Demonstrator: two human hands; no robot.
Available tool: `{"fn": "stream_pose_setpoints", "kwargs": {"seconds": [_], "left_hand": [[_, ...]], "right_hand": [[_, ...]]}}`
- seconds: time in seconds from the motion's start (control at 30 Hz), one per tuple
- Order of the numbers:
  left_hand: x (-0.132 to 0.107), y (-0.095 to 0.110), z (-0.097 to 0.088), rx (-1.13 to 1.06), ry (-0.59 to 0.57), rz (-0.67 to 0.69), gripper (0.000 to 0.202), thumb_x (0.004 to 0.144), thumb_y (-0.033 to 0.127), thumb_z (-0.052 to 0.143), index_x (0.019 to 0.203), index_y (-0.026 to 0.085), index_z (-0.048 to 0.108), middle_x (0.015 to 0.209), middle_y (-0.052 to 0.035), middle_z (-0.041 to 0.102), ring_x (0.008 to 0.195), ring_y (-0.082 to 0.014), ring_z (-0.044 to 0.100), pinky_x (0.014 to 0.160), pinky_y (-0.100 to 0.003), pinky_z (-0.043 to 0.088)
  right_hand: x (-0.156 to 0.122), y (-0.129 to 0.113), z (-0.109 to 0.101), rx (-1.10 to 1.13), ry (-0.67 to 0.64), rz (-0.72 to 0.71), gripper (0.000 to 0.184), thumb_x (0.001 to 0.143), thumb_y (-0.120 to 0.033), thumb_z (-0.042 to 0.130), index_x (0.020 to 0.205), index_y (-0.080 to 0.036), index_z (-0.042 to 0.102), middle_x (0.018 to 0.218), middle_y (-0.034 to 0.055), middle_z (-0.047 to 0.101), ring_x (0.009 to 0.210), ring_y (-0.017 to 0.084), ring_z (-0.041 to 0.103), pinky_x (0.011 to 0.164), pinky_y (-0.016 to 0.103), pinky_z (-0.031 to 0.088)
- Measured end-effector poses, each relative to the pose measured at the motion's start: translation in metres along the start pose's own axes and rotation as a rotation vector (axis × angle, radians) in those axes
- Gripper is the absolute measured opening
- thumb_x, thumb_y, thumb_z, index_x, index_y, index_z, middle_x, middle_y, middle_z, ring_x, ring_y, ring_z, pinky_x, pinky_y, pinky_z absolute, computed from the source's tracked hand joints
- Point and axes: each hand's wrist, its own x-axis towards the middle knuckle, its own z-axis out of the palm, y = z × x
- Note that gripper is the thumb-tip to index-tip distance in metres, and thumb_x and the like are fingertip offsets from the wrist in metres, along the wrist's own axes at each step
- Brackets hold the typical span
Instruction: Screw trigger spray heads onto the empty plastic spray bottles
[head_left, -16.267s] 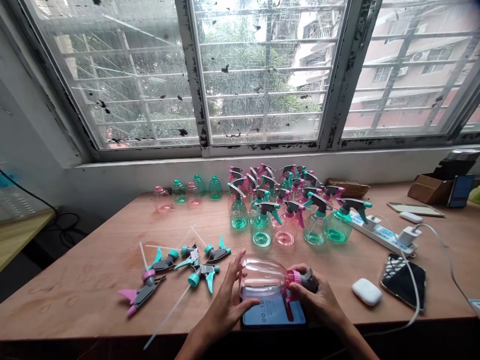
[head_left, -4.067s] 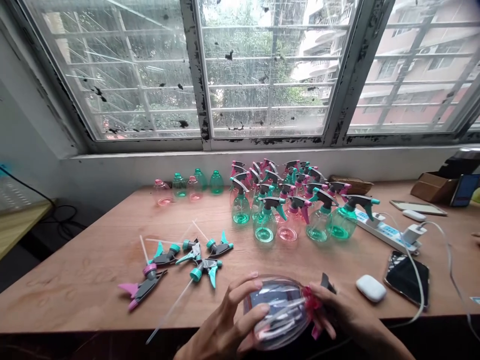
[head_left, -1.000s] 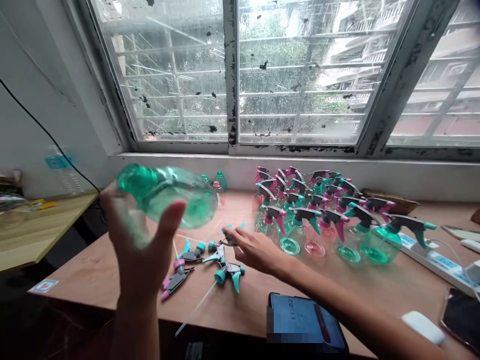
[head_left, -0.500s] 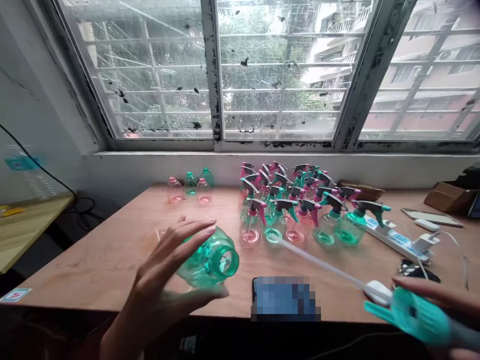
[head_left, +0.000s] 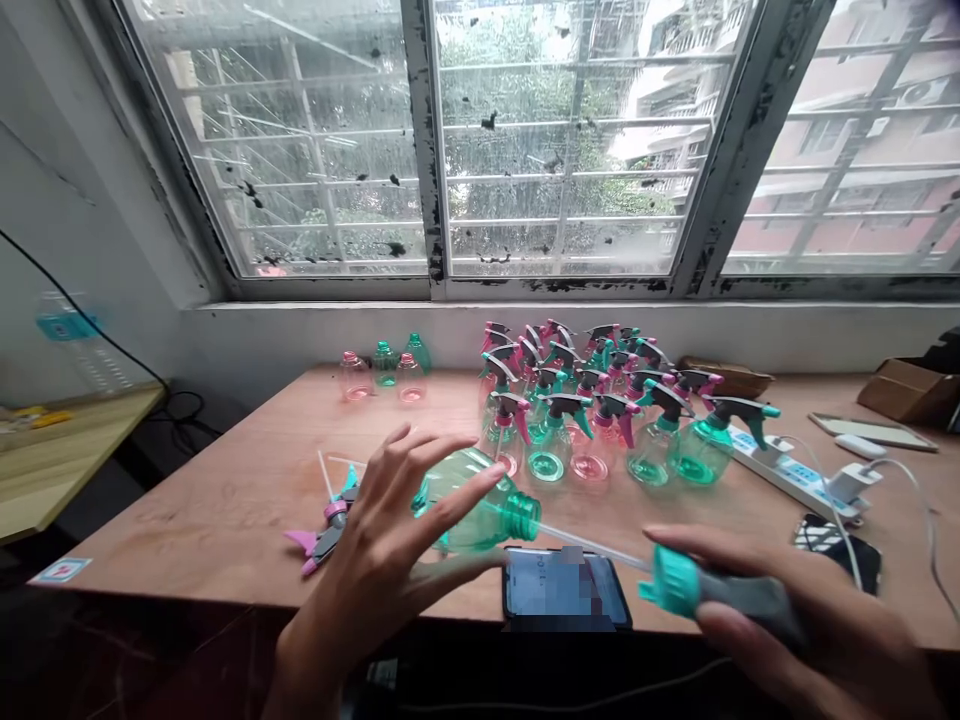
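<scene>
My left hand (head_left: 390,560) grips an empty green plastic bottle (head_left: 480,505) on its side, neck pointing right, above the table's front edge. My right hand (head_left: 795,630) holds a grey spray trigger head with a teal collar (head_left: 675,582). Its thin clear dip tube (head_left: 592,545) points left, with the tip close to the bottle's mouth. Both hands hover just over a phone (head_left: 564,590) that lies face up with its screen lit.
Several capped pink and green spray bottles (head_left: 600,420) stand mid-table. Three empty bottles (head_left: 382,368) stand by the wall. Loose trigger heads (head_left: 330,525) lie left of my left hand. A power strip (head_left: 780,468), cables, a second phone (head_left: 832,535) and boxes sit at right.
The green bottle has turned so its neck points right. My right hand has come inward with the trigger head, and the tube tip is now near the bottle mouth.
</scene>
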Motion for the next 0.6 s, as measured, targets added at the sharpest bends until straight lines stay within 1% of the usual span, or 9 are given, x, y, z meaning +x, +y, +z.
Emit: {"fn": "stream_pose_setpoints", "kwargs": {"seconds": [0.07,0.13,0.2,0.23,0.3,0.37,0.47,0.53,0.6], "left_hand": [[0.002,0.006,0.006,0.007,-0.011,0.019,0.064,0.084,0.029,0.079,0.14,0.025,0.049,0.137,-0.0118,0.054,0.132,-0.0318,0.046,0.115,-0.059,0.032],[0.004,0.011,0.012,0.012,0.016,0.027,0.067,0.085,0.027,0.077,0.142,0.019,0.043,0.14,-0.0163,0.053,0.135,-0.0314,0.045,0.116,-0.059,0.032],[0.005,0.015,0.019,0.015,0.059,0.025,0.062,0.086,0.026,0.077,0.137,0.015,0.044,0.14,-0.0192,0.054,0.135,-0.031,0.047,0.116,-0.06,0.031],[0.006,0.016,0.021,0.017,0.071,0.021,0.057,0.086,0.026,0.077,0.132,0.015,0.047,0.139,-0.0188,0.056,0.134,-0.0306,0.049,0.116,-0.06,0.03],[0.007,0.017,0.024,0.021,0.071,0.018,0.045,0.086,0.026,0.077,0.123,0.017,0.053,0.134,-0.0152,0.061,0.131,-0.0294,0.052,0.117,-0.061,0.029],[0.008,0.017,0.027,0.03,0.055,0.024,0.038,0.087,0.025,0.076,0.118,0.018,0.056,0.131,-0.0116,0.065,0.13,-0.0289,0.053,0.117,-0.062,0.028],[0.009,0.018,0.03,0.056,0.064,0.02,0.033,0.088,0.025,0.075,0.116,0.021,0.059,0.13,-0.0088,0.067,0.131,-0.0294,0.052,0.118,-0.065,0.023],[0.01,0.02,0.032,0.068,0.08,0.011,0.029,0.089,0.026,0.073,0.115,0.021,0.06,0.13,-0.008,0.067,0.132,-0.0299,0.051,0.118,-0.066,0.02],[0.012,0.023,0.035,0.071,0.092,0.011,0.025,0.091,0.026,0.071,0.114,0.022,0.061,0.13,-0.0074,0.068,0.132,-0.0301,0.051,0.118,-0.067,0.018]], "right_hand": [[0.014,-0.004,0.017,0.068,-0.109,-0.013,0.031,0.094,-0.04,0.061,0.124,-0.037,0.067,0.115,0.0,0.077,0.101,0.029,0.071,0.087,0.034,0.056],[0.026,-0.002,0.033,0.164,-0.179,-0.053,0.036,0.095,-0.035,0.061,0.131,-0.036,0.061,0.117,0.0016,0.074,0.106,0.027,0.068,0.087,0.032,0.055],[0.035,0.001,0.044,0.264,-0.186,-0.069,0.034,0.097,-0.034,0.059,0.131,-0.034,0.061,0.116,0.0028,0.072,0.109,0.026,0.065,0.09,0.032,0.052],[0.037,0.002,0.047,0.309,-0.175,-0.068,0.033,0.098,-0.034,0.057,0.13,-0.033,0.061,0.117,0.0032,0.071,0.111,0.026,0.064,0.092,0.032,0.051],[0.04,0.002,0.051,0.379,-0.176,-0.043,0.03,0.099,-0.035,0.056,0.128,-0.032,0.063,0.121,0.0032,0.069,0.115,0.025,0.062,0.096,0.032,0.048],[0.041,0.0,0.053,0.417,-0.195,0.016,0.028,0.099,-0.035,0.056,0.125,-0.03,0.065,0.119,0.0032,0.071,0.111,0.025,0.064,0.093,0.031,0.05],[0.042,-0.004,0.055,0.443,-0.177,0.13,0.026,0.099,-0.037,0.054,0.12,-0.027,0.066,0.104,0.003,0.074,0.09,0.023,0.069,0.077,0.03,0.054],[0.042,-0.006,0.058,0.45,-0.144,0.157,0.027,0.094,-0.039,0.063,0.117,-0.026,0.067,0.1,0.0024,0.074,0.082,0.021,0.069,0.072,0.029,0.055],[0.043,-0.007,0.061,0.446,-0.117,0.14,0.033,0.085,-0.037,0.075,0.114,-0.025,0.067,0.102,0.0022,0.074,0.084,0.022,0.07,0.075,0.029,0.055]]}}
